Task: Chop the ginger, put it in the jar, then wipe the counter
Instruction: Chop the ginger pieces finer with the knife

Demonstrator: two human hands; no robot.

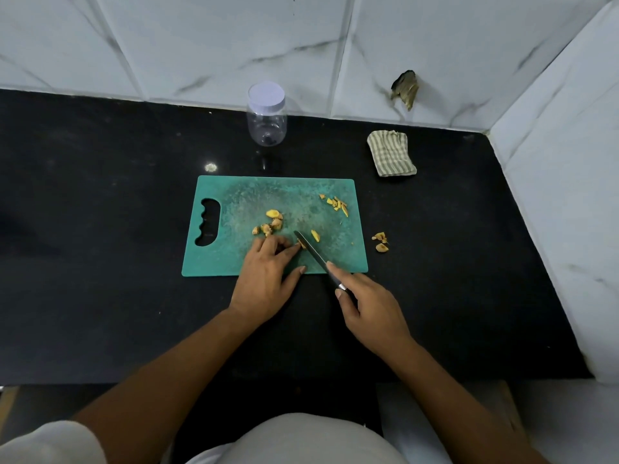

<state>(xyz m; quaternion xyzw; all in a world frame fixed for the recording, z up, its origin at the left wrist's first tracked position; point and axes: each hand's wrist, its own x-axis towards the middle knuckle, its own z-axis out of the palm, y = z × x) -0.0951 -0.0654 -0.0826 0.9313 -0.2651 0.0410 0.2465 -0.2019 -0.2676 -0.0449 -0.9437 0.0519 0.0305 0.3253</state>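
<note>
A black tabletop runs into a corner of white, grey-veined wall tiles. On the teal cutting board the left hand pinches a ginger piece. The right hand grips the knife, forefinger along the blade. The lidded jar stands far back by the wall, and a striped cloth lies far right.

Teal board with pale scuffs, yellow ginger bits on it, black speckled counter, clear jar with a white lid, green-and-cream striped cloth, white grey-veined tiles.
</note>
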